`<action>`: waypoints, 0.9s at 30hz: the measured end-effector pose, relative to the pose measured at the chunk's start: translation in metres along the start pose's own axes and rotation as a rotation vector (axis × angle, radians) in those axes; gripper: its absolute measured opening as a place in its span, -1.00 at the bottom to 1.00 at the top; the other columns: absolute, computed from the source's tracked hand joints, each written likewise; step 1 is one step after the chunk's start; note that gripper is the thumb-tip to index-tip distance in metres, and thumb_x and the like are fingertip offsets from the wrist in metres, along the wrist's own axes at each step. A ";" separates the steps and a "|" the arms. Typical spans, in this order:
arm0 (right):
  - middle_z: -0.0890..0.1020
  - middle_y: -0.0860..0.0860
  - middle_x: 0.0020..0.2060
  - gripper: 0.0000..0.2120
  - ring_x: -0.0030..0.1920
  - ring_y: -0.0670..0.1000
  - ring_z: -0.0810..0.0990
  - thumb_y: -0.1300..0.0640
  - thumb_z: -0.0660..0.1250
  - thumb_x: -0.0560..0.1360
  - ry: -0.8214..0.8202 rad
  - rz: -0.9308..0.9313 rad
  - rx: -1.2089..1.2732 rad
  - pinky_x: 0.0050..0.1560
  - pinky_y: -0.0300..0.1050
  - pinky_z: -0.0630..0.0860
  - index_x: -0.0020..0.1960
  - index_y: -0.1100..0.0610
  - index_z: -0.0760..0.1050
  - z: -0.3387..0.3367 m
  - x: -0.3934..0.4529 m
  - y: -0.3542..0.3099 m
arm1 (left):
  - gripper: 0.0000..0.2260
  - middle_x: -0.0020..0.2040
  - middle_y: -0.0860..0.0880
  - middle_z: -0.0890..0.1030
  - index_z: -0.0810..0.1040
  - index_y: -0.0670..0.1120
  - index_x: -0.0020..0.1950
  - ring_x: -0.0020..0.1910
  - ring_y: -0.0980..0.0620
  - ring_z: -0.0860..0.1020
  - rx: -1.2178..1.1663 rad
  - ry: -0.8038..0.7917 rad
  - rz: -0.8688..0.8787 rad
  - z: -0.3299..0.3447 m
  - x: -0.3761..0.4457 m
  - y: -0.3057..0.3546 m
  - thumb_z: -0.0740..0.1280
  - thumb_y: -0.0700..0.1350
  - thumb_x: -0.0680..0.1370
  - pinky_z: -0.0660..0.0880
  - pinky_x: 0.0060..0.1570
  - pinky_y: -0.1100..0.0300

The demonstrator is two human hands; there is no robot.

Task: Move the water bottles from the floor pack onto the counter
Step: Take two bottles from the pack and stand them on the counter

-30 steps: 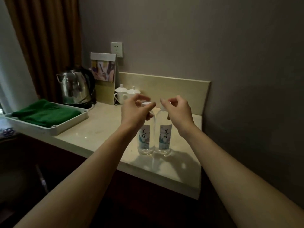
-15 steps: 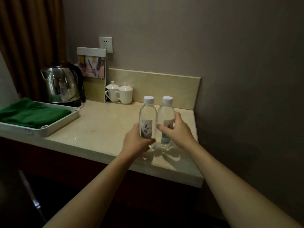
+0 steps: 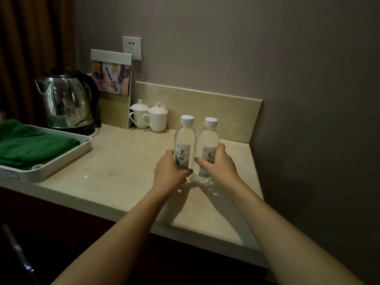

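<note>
Two clear water bottles with white caps and pale labels stand upright side by side on the beige counter [image 3: 123,171], toward its right end. My left hand [image 3: 169,171] is wrapped around the lower body of the left bottle [image 3: 185,138]. The lower body of the right bottle [image 3: 208,138] is gripped by my right hand [image 3: 218,163]. The two bottles almost touch each other. The floor pack is out of view.
Two white lidded cups [image 3: 150,118] stand at the backsplash behind the bottles. Further left are a picture card stand [image 3: 112,79], a steel kettle [image 3: 65,99] and a white tray [image 3: 51,163] holding a green cloth [image 3: 30,142]. The wall closes the counter's right end.
A second ago my fingers pinched the caps of the two bottles. Both hands have slid down to the bottle bodies and now hold them there, a little further back on the counter.
</note>
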State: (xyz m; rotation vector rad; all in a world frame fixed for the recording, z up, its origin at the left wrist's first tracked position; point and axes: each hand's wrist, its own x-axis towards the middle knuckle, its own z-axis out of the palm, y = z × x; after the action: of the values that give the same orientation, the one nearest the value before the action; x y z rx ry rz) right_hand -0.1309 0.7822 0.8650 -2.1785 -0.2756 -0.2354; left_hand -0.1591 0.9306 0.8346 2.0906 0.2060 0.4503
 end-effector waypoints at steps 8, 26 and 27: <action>0.57 0.10 0.15 -0.50 0.12 0.17 0.58 -0.11 0.44 0.41 0.067 0.016 -0.062 0.08 0.08 0.52 0.15 0.12 0.28 0.040 0.077 -0.003 | -0.59 0.03 -0.09 0.58 0.41 -0.11 0.10 -0.03 -0.10 0.60 0.063 0.044 0.004 0.000 0.073 -0.013 0.53 -0.06 0.39 0.60 -0.03 -0.09; 0.54 0.03 0.15 -0.36 0.10 0.11 0.58 -0.30 0.40 0.35 0.052 0.156 -0.037 0.07 0.06 0.57 0.22 0.07 0.30 0.104 0.161 0.003 | -0.55 0.10 -0.02 0.58 0.43 -0.08 0.19 0.08 0.00 0.56 0.122 0.090 0.138 -0.003 0.194 -0.060 0.53 0.01 0.42 0.57 0.08 0.00; 0.53 0.04 0.18 -0.37 0.14 0.10 0.57 -0.23 0.44 0.36 0.066 0.145 -0.048 0.08 0.06 0.57 0.24 0.08 0.29 0.108 0.161 0.005 | -0.56 0.08 -0.02 0.57 0.43 -0.08 0.17 0.07 0.00 0.56 0.136 0.077 0.150 -0.003 0.199 -0.062 0.53 0.02 0.42 0.57 0.06 0.00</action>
State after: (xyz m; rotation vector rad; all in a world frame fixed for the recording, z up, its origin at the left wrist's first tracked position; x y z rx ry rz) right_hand 0.0317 0.8845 0.8417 -2.2222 -0.0752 -0.2338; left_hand 0.0240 1.0298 0.8303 2.2335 0.1279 0.6230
